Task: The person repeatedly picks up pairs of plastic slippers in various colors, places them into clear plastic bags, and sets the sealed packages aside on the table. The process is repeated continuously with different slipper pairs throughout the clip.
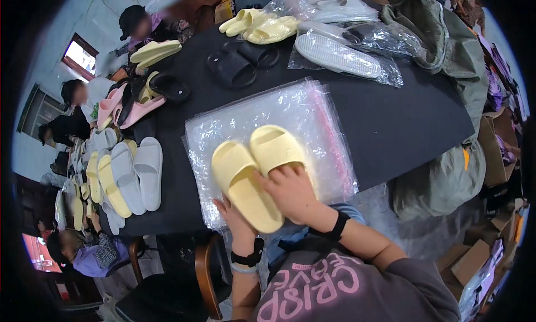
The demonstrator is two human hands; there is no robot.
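Note:
A pair of pale yellow slide slippers lies side by side over a stack of clear plastic bags (209, 132), toes pointing away from me. My left hand (237, 221) holds the left slipper (245, 182) at its outer edge near the heel, some fingers hidden beneath it. My right hand (290, 193) rests on the right slipper (276, 146), with fingertips tucked at the opening of its strap. The thumb side of that hand touches the left slipper's inner edge. Most of the right slipper's heel is covered by my right hand.
Grey and yellow slippers (148, 174) crowd the black table's (391, 137) left edge, with pink ones (137, 110) behind. Black slides (231, 68), yellow slippers (271, 29) and a bagged white slipper (338, 54) lie at the back. A wooden-armed chair (206, 277) stands left of me. Other people sit along the left.

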